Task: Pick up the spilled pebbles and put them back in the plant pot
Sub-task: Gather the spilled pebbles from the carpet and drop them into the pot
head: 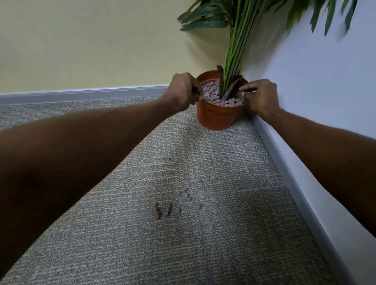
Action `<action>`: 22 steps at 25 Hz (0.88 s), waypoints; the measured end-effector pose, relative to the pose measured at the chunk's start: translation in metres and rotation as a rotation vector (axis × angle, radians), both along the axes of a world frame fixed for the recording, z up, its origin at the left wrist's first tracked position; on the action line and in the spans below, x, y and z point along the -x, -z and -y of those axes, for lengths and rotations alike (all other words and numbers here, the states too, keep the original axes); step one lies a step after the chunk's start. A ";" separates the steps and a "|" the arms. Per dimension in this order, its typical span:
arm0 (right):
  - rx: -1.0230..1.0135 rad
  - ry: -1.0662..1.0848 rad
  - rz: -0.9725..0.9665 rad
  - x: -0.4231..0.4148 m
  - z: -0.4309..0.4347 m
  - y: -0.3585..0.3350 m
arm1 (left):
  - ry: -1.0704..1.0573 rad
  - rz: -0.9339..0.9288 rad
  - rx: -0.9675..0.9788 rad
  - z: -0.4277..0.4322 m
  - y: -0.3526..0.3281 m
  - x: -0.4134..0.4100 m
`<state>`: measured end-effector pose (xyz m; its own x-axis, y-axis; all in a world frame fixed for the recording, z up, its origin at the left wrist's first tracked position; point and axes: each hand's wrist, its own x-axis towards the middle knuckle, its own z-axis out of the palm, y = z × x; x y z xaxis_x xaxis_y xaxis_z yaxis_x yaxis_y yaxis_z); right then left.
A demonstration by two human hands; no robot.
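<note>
Both hands are at the far pot (216, 116), the left hand (182, 91) curled at its left rim and the right hand (260, 96) pinching above its pebbles, contents unclear, while a dozen or so spilled pebbles (174, 204) lie on the near carpet (220, 243), so much is left.

The plant (237, 35) runs off the top edge, its leaves blurred. The left hand (182, 91) covers the left rim of the pot (215, 117); the right hand (261, 98) hides the right rim. Whether either hand holds pebbles cannot be told. Both forearms are cut by the frame's edges. The spilled pebbles (174, 204) on the near carpet (198, 253) are too small and soft to count.
</note>
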<state>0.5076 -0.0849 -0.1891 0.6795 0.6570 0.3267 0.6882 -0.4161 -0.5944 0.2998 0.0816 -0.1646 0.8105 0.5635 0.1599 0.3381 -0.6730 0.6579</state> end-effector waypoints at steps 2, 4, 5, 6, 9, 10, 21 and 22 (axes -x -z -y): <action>0.000 -0.003 0.017 0.000 0.001 0.005 | -0.018 0.014 -0.017 -0.005 -0.001 -0.008; -0.003 0.007 0.000 0.001 0.002 0.009 | -0.026 0.020 -0.047 -0.007 -0.003 -0.019; -0.006 0.010 -0.009 0.003 0.001 0.012 | -0.032 0.027 -0.069 -0.007 -0.003 -0.026; -0.013 0.001 -0.012 0.005 0.001 0.013 | -0.042 0.031 -0.086 -0.007 -0.003 -0.033; -0.040 -0.060 0.004 0.011 0.002 0.015 | -0.111 0.046 -0.055 -0.002 -0.004 -0.052; -0.044 -0.090 0.016 0.013 0.002 0.016 | -0.135 0.047 -0.044 -0.001 -0.004 -0.056; 0.138 -0.408 0.149 0.081 0.020 0.036 | 0.003 -0.076 -0.118 0.021 0.012 0.011; 0.166 -0.455 0.110 0.099 0.023 0.039 | 0.034 -0.146 -0.120 0.023 0.021 0.025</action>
